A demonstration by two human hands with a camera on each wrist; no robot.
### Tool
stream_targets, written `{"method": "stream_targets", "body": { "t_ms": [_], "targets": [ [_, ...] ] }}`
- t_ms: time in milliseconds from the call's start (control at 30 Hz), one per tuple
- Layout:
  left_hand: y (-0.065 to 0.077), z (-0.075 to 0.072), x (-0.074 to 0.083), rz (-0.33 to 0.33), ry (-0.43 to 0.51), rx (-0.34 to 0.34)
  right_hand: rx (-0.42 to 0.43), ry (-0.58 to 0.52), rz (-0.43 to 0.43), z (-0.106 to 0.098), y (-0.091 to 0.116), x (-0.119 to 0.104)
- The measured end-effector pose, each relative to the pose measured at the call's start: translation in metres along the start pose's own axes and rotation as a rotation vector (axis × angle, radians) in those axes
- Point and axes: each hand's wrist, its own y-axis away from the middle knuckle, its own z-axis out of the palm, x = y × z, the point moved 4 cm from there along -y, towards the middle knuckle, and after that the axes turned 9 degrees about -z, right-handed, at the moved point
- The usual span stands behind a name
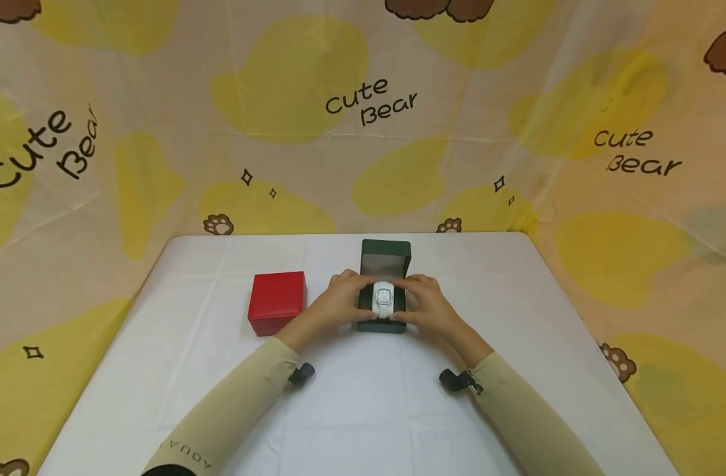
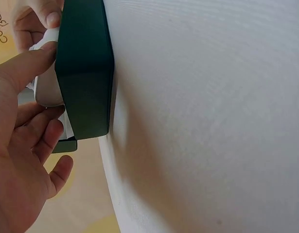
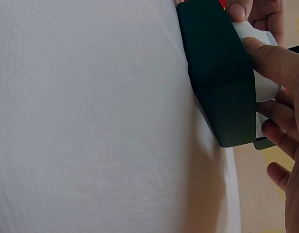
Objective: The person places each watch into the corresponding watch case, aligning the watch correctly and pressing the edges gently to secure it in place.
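Note:
A white wristwatch (image 1: 383, 296) with a squarish dial sits face up inside a dark green watch box (image 1: 387, 248), whose lid stands raised at the back. From the left, my left hand (image 1: 342, 299) pinches the watch by its side, thumb at the front and fingers at the back. My right hand (image 1: 425, 304) mirrors it on the other side. Both wrist views show the thumbs on the white strap, which wraps round a pale cushion (image 2: 48, 90). The cushion's lower part is hidden behind the box wall (image 3: 217, 73).
Left of the green box, beside my left forearm, a closed red box (image 1: 278, 296) stands on the white-covered table (image 1: 363, 416). Behind the table's far edge hangs a yellow patterned cloth (image 1: 297, 79). Small black cameras (image 1: 455, 380) stick out from both sleeves.

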Motion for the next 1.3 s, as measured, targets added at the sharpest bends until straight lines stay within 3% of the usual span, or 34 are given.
{"method": "stream_targets", "body": {
  "t_ms": [133, 500, 967, 1300],
  "targets": [
    [-0.0006, 0.0023, -0.0001, 0.002, -0.043, -0.001, -0.006, -0.002, 0.0, 0.0033, 0.0, 0.0017],
    [-0.0017, 0.0042, -0.0004, -0.01, -0.014, 0.002, -0.034, 0.013, -0.029, 0.0052, 0.0007, 0.0045],
    [-0.0045, 0.0077, 0.001, -0.024, -0.043, -0.013, -0.044, 0.04, 0.0, 0.0033, -0.0018, 0.0037],
    [0.001, 0.0054, 0.0006, -0.013, -0.036, 0.03, -0.05, 0.029, 0.016, 0.0052, -0.0011, 0.0014]
  ]
}}
